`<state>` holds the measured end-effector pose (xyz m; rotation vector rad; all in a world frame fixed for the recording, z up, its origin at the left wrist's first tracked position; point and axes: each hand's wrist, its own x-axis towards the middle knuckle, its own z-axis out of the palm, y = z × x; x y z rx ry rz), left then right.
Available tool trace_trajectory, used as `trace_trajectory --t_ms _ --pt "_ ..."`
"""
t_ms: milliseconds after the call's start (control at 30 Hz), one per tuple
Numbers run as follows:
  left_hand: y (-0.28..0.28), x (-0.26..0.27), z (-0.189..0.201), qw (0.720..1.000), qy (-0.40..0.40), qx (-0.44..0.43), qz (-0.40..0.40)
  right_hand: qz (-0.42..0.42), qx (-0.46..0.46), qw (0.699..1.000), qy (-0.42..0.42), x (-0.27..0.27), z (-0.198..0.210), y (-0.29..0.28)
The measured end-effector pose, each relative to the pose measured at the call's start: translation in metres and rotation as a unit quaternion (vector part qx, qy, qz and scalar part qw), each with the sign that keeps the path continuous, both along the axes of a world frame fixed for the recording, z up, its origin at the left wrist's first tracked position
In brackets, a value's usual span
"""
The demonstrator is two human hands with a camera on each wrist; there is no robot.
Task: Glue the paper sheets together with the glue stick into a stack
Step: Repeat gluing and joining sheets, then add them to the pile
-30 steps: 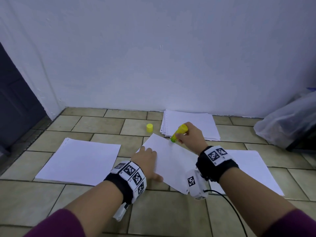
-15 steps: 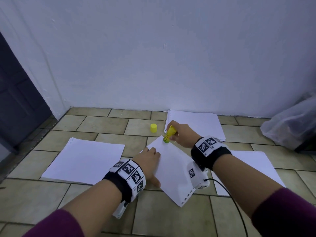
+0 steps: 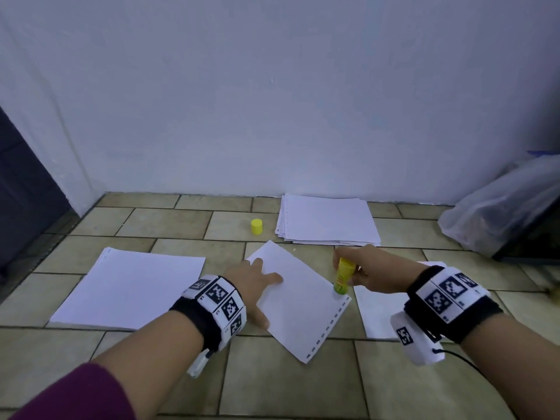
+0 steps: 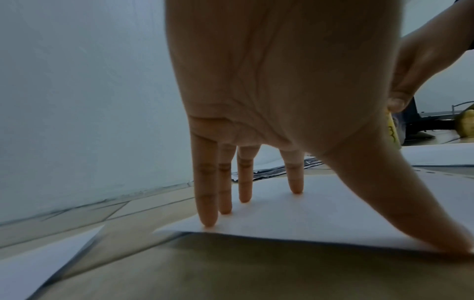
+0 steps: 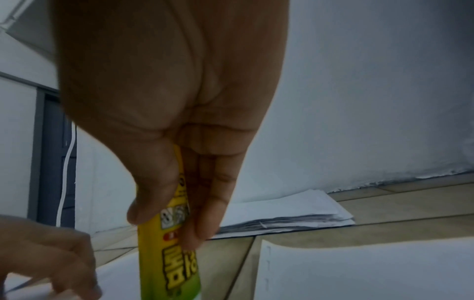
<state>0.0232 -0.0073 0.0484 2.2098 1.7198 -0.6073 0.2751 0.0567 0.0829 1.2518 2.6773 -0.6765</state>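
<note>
A white paper sheet [image 3: 298,301] lies askew on the tiled floor, punched edge at its right. My left hand [image 3: 253,283] presses flat on its left part, fingers [image 4: 206,203] straight and spread on the paper [image 4: 295,215]. My right hand [image 3: 360,269] grips a yellow-green glue stick [image 3: 342,275], tip down on the sheet's right edge near the punched strip. In the right wrist view thumb and fingers [image 5: 205,213] pinch the glue stick [image 5: 177,263]. Its yellow cap [image 3: 257,227] stands on the floor behind.
A stack of white sheets [image 3: 328,221] lies by the wall. Another sheet pile [image 3: 133,287] lies left, and a sheet [image 3: 381,313] lies right under my right wrist. A clear plastic bag [image 3: 500,213] sits far right. A dark door [image 3: 21,189] is at the left.
My right hand has dragged the glue stick from the sheet's far corner down its right edge toward me. The left hand stays pressed on the sheet.
</note>
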Motion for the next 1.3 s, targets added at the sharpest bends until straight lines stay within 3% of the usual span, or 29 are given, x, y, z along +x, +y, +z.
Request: trace_trajectory --t_ms 133,200,300,367,467,767,933,1100,1300 --pt "-0.001 0.004 0.004 1.0 0.018 -0.015 0.01 -0.023 -0.006 1.0 0.003 0.007 0.008 0.004" --pt "-0.004 0.006 0.005 1.0 0.026 0.002 0.013 -0.078 -0.019 0.991 0.103 0.008 0.013 0.008" --pt "-0.009 0.007 0.003 0.999 0.004 0.037 -0.009 -0.169 -0.068 0.947 0.265 0.006 0.016 0.011" --pt "-0.011 0.005 -0.002 0.998 -0.043 0.041 -0.03 -0.203 -0.076 0.93 0.295 -0.001 0.013 0.013" --pt "-0.011 0.004 -0.006 0.997 -0.075 0.021 -0.014 -0.219 -0.041 0.935 0.276 -0.018 0.004 0.016" --pt "-0.012 0.015 -0.008 0.997 0.002 0.016 0.079 -0.229 0.007 0.944 0.238 -0.07 -0.024 0.021" --pt "-0.013 0.014 -0.007 0.996 0.003 0.029 0.079 -0.202 0.01 0.953 0.226 -0.085 -0.024 0.023" --pt "-0.011 0.011 -0.007 0.996 0.023 0.065 0.049 -0.122 0.017 0.987 0.102 -0.077 -0.011 0.022" --pt "-0.006 0.01 -0.01 0.995 0.036 0.097 -0.002 -0.069 0.003 0.997 0.019 -0.048 -0.001 0.003"
